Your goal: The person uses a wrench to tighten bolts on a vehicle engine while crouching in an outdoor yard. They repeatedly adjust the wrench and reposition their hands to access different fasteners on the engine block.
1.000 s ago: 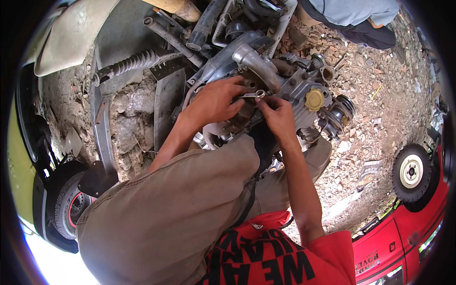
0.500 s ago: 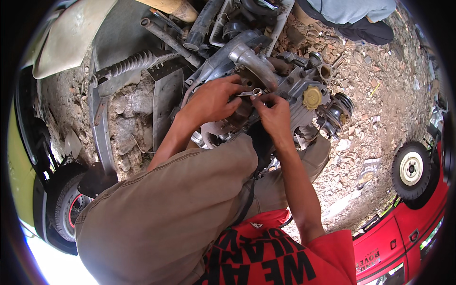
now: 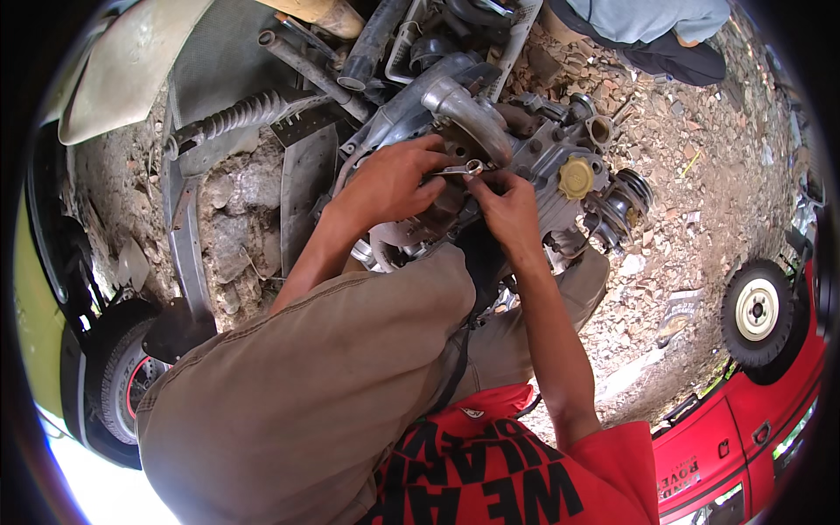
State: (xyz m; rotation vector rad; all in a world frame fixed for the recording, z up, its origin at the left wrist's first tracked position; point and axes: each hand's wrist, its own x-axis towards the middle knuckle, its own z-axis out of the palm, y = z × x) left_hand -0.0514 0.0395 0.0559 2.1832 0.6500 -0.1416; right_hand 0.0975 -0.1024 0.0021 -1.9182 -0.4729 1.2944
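Observation:
My left hand (image 3: 398,181) is closed around the shaft of a combination wrench (image 3: 457,170), its ring end pointing right, over the engine. Just right of that ring end, my right hand (image 3: 506,206) has its thumb and fingers pinched together at the engine. What the pinch holds, if anything, is hidden. A curved metal pipe (image 3: 468,114) arches down beyond both hands. The engine (image 3: 547,157) lies in front of my knees, with a yellow filler cap (image 3: 576,178) on its right side and a pulley (image 3: 632,194) at its right end.
A pale crate (image 3: 516,54) of metal parts stands beyond the engine. Metal tubes (image 3: 319,74) and a ribbed spring-like part (image 3: 232,121) lie to the left. Another person's dark-clothed leg (image 3: 674,59) is at the far right. Rubble covers the ground (image 3: 678,192); a red vehicle (image 3: 752,429) stands at right.
The wrench's ring end has shifted very slightly upward. My right hand and forearm have moved a little to the right; the engine stays in place.

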